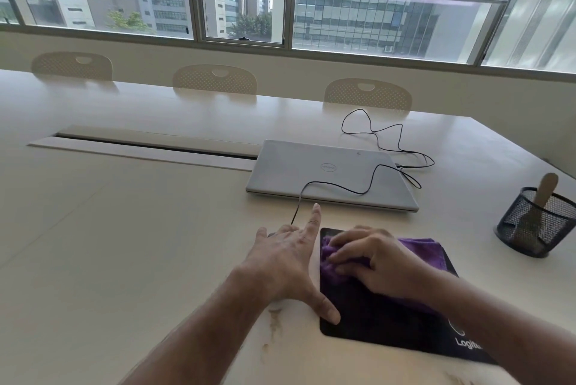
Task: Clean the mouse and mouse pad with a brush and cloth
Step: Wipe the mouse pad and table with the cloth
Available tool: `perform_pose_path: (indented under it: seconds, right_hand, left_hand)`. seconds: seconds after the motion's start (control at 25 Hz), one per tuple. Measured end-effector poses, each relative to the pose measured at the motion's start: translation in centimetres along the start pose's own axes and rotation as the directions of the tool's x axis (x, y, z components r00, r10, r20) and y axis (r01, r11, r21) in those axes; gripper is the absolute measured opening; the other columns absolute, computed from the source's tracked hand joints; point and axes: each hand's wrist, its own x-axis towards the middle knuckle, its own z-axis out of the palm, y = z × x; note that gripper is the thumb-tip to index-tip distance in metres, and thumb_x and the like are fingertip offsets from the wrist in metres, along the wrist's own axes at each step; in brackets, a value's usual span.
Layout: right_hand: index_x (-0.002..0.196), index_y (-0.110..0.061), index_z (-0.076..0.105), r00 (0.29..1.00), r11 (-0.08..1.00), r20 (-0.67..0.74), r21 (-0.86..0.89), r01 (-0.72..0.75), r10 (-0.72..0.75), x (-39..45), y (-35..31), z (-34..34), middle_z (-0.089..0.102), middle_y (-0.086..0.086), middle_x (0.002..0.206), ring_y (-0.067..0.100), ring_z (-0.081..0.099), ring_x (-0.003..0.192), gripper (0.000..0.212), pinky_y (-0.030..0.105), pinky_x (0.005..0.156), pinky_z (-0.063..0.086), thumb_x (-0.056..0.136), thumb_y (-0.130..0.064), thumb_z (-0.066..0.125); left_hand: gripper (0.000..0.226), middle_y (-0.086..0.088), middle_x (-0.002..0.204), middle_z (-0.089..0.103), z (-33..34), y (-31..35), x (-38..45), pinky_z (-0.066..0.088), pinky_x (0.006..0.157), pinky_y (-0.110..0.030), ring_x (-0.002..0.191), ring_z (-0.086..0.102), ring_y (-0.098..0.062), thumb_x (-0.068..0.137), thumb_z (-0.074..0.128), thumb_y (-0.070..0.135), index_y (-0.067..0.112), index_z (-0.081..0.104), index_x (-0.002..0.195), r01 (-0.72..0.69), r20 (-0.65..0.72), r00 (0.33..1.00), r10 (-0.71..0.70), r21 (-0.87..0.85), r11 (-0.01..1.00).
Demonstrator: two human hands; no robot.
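A black mouse pad (374,319) lies on the pale table (124,244) in front of me. My right hand (377,263) presses a bunched purple cloth (330,263) onto the pad's far half. My left hand (280,263) lies spread just left of the pad, its thumb on the pad's left edge and its index finger pointing away. Only a dark sliver of the mouse (270,234) shows under the left fingers; its black cable (343,186) runs up over the laptop. The brush (544,194) stands handle-up in a mesh cup at the right.
A closed silver laptop (311,172) lies beyond the pad. The black mesh cup (536,228) stands near the table's right edge. A cable slot (149,147) crosses the table's middle, and three chair backs line the far side below the windows.
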Motion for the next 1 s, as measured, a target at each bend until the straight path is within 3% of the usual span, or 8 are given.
perform_pose_path:
  seconds: [0.2,0.44,0.52,0.72,0.8,0.92,1.0]
  right_hand:
    - [0.091,-0.031,0.081,0.986,0.991,-0.1,-0.02,-0.133,0.13,2.5,1.8,-0.4,0.074,-0.012,0.105,0.0,0.065,0.103,0.017,0.031,0.093,0.052,0.078,-0.02,0.08]
    - [0.095,-0.029,0.081,0.992,0.996,0.098,0.041,0.077,-0.081,-2.3,-1.4,-0.4,0.073,-0.009,0.113,0.0,0.062,0.106,0.014,0.016,0.092,0.048,0.081,-0.029,0.077]
    - [0.095,-0.029,0.081,0.992,0.996,0.094,0.031,0.084,-0.087,-2.0,-0.4,-0.8,0.073,-0.009,0.112,-0.001,0.062,0.105,0.014,0.016,0.092,0.048,0.082,-0.028,0.076]
    - [0.091,-0.032,0.081,0.981,0.987,-0.105,-0.004,-0.162,0.16,1.4,3.2,-1.9,0.067,-0.023,0.099,-0.007,0.063,0.099,0.022,0.019,0.093,0.048,0.076,-0.015,0.083]
    - [0.091,-0.032,0.081,0.991,0.993,-0.062,-0.014,-0.117,0.116,0.6,2.5,-1.6,0.07,-0.019,0.103,-0.009,0.062,0.1,0.021,0.018,0.093,0.049,0.076,-0.018,0.082]
    - [0.092,-0.028,0.081,0.994,0.996,0.07,0.023,0.082,-0.084,-1.3,0.0,-0.7,0.073,-0.008,0.11,-0.004,0.062,0.105,0.014,0.014,0.092,0.046,0.079,-0.024,0.079]
    - [0.093,-0.026,0.081,0.987,0.99,0.08,0.035,0.14,-0.142,-1.3,-0.3,-0.3,0.074,-0.005,0.111,0.0,0.063,0.105,0.012,0.016,0.092,0.048,0.081,-0.026,0.077]
  left_hand:
    - [0.16,0.003,0.162,0.026,0.2,-0.1,0.1,0.01,0.12,-0.051,0.15,0.011,-0.015,0.043,0.076,0.083,0.03,-0.031,0.149,0.007,-0.003,1.0,-0.007,0.019,1.0]
    - [0.16,0.002,0.162,0.024,0.2,-0.1,0.2,0.013,0.119,-0.046,0.15,0.012,-0.016,0.044,0.078,0.081,0.028,-0.03,0.149,-0.007,-0.008,1.0,0.007,0.019,1.0]
    - [0.16,0.002,0.162,0.024,0.3,-0.2,0.2,0.013,0.119,-0.047,0.15,0.012,-0.016,0.043,0.076,0.083,0.028,-0.031,0.149,-0.006,-0.007,1.0,0.006,0.028,1.0]
    - [0.161,0.004,0.16,0.029,0.3,-0.3,0.4,0.018,0.118,-0.047,0.148,0.015,-0.016,0.04,0.075,0.085,0.029,-0.03,0.149,-0.003,-0.009,1.0,0.003,0.02,1.0]
    - [0.161,0.004,0.161,0.028,0.3,-0.4,0.4,0.018,0.118,-0.047,0.149,0.015,-0.016,0.04,0.075,0.085,0.029,-0.031,0.149,-0.005,-0.008,1.0,0.006,0.022,1.0]
    - [0.161,0.004,0.161,0.026,0.3,-0.3,0.3,0.017,0.119,-0.046,0.149,0.015,-0.016,0.041,0.076,0.084,0.029,-0.031,0.149,-0.005,-0.017,1.0,0.005,0.019,1.0]
    - [0.161,0.004,0.161,0.027,0.2,-0.1,0.2,0.017,0.118,-0.044,0.149,0.015,-0.015,0.042,0.077,0.082,0.029,-0.03,0.149,-0.006,-0.02,1.0,0.006,0.017,1.0]
